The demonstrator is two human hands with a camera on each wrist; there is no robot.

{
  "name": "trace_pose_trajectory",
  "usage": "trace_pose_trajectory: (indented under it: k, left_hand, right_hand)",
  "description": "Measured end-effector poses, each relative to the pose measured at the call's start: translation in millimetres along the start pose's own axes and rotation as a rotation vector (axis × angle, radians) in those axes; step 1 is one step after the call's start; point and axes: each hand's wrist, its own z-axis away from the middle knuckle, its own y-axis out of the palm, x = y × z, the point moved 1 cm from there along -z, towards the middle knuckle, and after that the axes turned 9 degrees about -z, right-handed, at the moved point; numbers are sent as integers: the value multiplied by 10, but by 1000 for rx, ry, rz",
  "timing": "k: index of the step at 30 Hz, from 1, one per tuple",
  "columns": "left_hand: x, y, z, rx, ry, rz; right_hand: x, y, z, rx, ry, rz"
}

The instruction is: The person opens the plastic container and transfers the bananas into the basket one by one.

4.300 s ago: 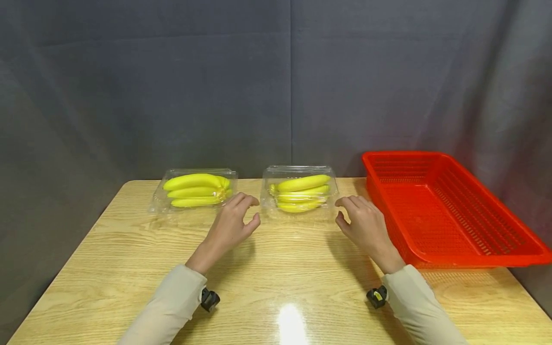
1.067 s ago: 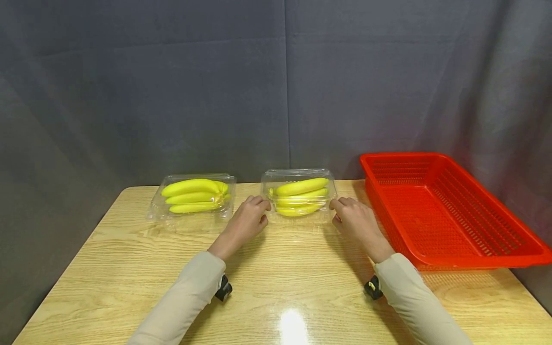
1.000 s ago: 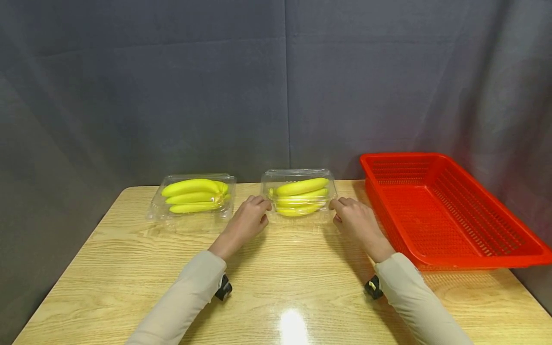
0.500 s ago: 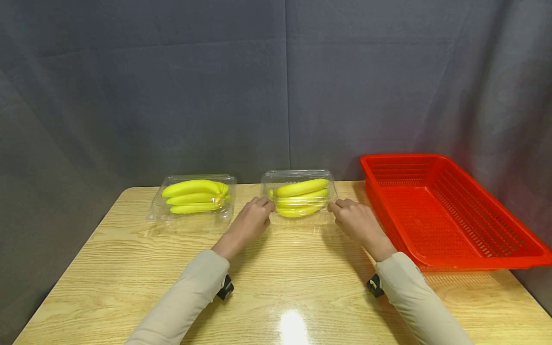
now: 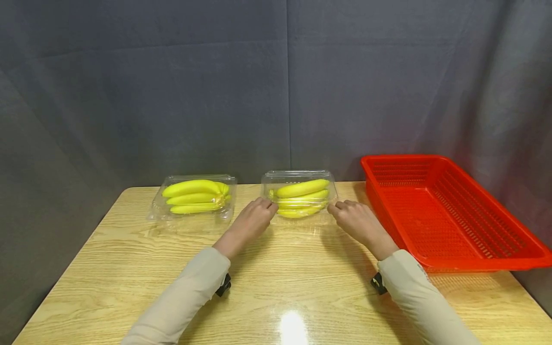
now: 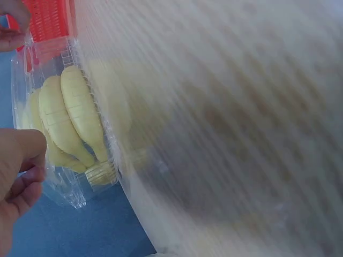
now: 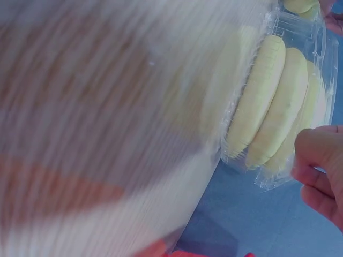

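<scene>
A clear plastic clamshell box [image 5: 297, 174] with a bunch of yellow bananas [image 5: 303, 197] in it stands near the table's back edge, in the middle. At the box's front left corner my left hand [image 5: 251, 221] pinches its plastic edge between thumb and curled fingers. My right hand [image 5: 357, 223] pinches the edge at the front right corner. In the left wrist view, the left hand [image 6: 19, 174] is at the near end of the box. The right wrist view has the right hand [image 7: 321, 166] at the opposite end. The box looks closed; both hands' fingertips are partly hidden.
To the left stands a second clear clamshell box [image 5: 233, 181] with bananas [image 5: 196, 195]. A large red plastic basket [image 5: 448, 215] sits on the right side of the wooden table [image 5: 276, 278]. A grey curtain [image 5: 215, 96] hangs right behind the table.
Both hands have moved inward from beside the middle box to its front corners, and their fingers have curled onto its edge. Boxes and basket stay in place; the head view has shifted slightly.
</scene>
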Motion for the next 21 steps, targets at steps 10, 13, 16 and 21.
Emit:
trace_pose_trajectory:
  k: [10, 13, 16, 21]
  left_hand:
    - [12, -48, -35, 42, 62, -59]
    - [7, -61, -39, 55, 74, -95]
    - [3, -65, -40, 71, 79, -125]
    - [-1, -73, -36, 88, 78, -131]
  right_hand:
    - [-26, -29, -21, -1, -71, 9]
    - [-30, -30, -31, 4, -86, 13]
    - [-30, -30, -32, 5, -97, 12]
    - [-24, -28, -32, 6, -114, 0]
